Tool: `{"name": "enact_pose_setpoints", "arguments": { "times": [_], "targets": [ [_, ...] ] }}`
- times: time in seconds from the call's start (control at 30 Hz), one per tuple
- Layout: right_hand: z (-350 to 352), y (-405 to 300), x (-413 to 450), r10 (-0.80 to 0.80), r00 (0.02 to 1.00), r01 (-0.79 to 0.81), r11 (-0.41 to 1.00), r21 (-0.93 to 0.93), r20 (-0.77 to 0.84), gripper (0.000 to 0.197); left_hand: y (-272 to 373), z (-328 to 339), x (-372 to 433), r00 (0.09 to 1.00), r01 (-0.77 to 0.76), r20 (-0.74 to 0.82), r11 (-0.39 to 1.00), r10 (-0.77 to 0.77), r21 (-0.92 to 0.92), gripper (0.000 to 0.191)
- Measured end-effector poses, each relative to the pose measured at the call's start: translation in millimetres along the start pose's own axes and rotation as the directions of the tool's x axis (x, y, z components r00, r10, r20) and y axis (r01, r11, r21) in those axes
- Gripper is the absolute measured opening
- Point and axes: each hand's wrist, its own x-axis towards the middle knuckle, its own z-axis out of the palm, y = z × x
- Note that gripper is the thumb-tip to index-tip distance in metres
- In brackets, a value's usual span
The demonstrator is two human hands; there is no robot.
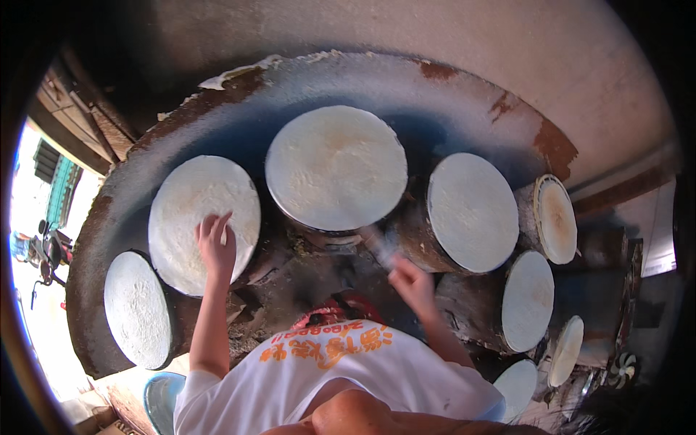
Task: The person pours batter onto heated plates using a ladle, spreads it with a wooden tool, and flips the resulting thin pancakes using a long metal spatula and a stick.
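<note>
My left hand [216, 247] is over a round griddle [179, 228] coated with a thin white layer of batter or flatbread, fingers apart. Whether the fingertips touch that layer I cannot tell. In my right hand [414, 283] is a flat tool [379, 247], perhaps a scraper, blurred by motion. Its far end is by the front rim of the large middle griddle [337, 163], whose pale sheet shows light browning. To the right of that hand stands another coated griddle [473, 212].
A narrow-looking coated griddle [137, 310] stands at far left. More coated griddles [527, 302] curve around the right side, one with a browner sheet [557, 220]. Behind them runs a curved, flour-dusted ledge [348, 76]. A blue basin [163, 399] is at lower left, a small fan [622, 368] at lower right.
</note>
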Motion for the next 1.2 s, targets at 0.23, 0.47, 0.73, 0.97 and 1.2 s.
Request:
{"name": "enact_pose_setpoints", "arguments": {
  "times": [0.23,0.47,0.73,0.97,1.2],
  "targets": [
    [-84,28,250,0.107,0.988,-0.15,0.848,-0.508,-0.114,0.03,9,204,117,0.963,0.016,0.26,0.975,-0.074,0.22,0.054],
    [2,83,436,-0.408,0.91,0.406,0.852,-0.331,0.066,0.026,-19,273,167,0.874,0.282,0.377,0.952,-0.306,0.117,0.051],
    [1,40,438,-0.268,0.943,0.329,0.828,-0.454,0.195,0.016,-24,274,184,0.917,0.163,0.327,0.961,-0.231,0.221,0.024],
    [-14,-4,404,-0.399,0.917,0.367,0.845,-0.389,-0.001,0.018,-5,262,175,0.931,0.345,0.175,0.928,-0.321,-0.137,0.01],
    [-47,-35,360,-0.407,0.91,0.383,0.899,-0.214,-0.081,0.019,37,176,154,0.925,0.293,-0.131,0.888,-0.357,-0.356,0.007]
  ]
}}
